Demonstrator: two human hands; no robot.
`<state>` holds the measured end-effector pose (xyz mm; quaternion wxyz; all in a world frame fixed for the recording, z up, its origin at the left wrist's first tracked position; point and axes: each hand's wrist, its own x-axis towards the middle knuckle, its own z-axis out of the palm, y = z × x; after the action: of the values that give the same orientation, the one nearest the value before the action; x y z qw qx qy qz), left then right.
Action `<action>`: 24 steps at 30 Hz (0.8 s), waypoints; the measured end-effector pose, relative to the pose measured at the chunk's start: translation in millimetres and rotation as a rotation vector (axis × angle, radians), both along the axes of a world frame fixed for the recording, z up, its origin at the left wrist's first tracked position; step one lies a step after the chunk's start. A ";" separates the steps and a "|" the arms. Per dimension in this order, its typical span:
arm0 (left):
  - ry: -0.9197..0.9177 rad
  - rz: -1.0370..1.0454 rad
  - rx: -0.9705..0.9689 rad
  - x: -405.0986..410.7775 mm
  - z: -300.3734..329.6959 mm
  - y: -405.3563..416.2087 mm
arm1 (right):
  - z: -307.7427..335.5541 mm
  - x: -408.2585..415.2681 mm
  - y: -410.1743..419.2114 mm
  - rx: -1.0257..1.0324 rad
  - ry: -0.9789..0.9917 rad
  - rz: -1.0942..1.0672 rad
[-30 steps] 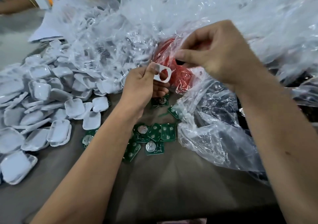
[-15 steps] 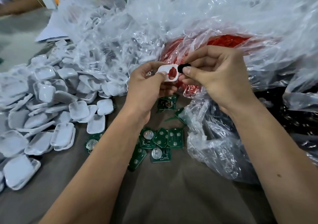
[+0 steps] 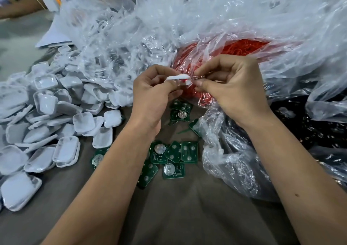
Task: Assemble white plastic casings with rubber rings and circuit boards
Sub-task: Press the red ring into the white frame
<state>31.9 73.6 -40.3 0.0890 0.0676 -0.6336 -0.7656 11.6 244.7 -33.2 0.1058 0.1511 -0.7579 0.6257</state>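
My left hand [image 3: 153,92] pinches a small white plastic casing [image 3: 178,78] held edge-on above the table. My right hand [image 3: 231,88] meets it from the right, thumb and fingers pinched against the casing's right end; the small piece between them is mostly hidden. Behind the hands lies a clear bag of red rubber rings [image 3: 240,49]. Green circuit boards [image 3: 174,154] lie scattered on the table below my wrists, with two more boards [image 3: 180,111] under my hands. A heap of white casings [image 3: 47,117] covers the left side.
Crumpled clear plastic bags [image 3: 169,24] fill the back and right. A bag of dark parts [image 3: 300,132] lies at the right. Another person's arm [image 3: 16,7] rests at the far left corner. The brown table [image 3: 178,207] stretches toward me.
My right hand came out of the bags with a small dark piece and brought it to the casing. The casing has turned from face-on to edge-on.
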 end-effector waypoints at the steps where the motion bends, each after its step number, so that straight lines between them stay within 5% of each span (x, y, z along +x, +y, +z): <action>1: 0.000 -0.001 0.000 -0.2 0.1 -0.9 | 0.1 0.0 0.2 0.000 0.001 0.001; 15: -0.103 -0.057 0.558 -2.5 10.8 -13.9 | -1.1 -4.5 2.9 -0.095 -0.096 0.062; 24: -0.132 -0.038 0.504 -3.3 18.1 -13.2 | -1.7 -3.4 1.6 -0.137 -0.149 0.029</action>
<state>28.6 60.4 -22.2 0.0133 0.1256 -0.4286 -0.8946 8.2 246.3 -34.9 0.0503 0.1075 -0.7168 0.6871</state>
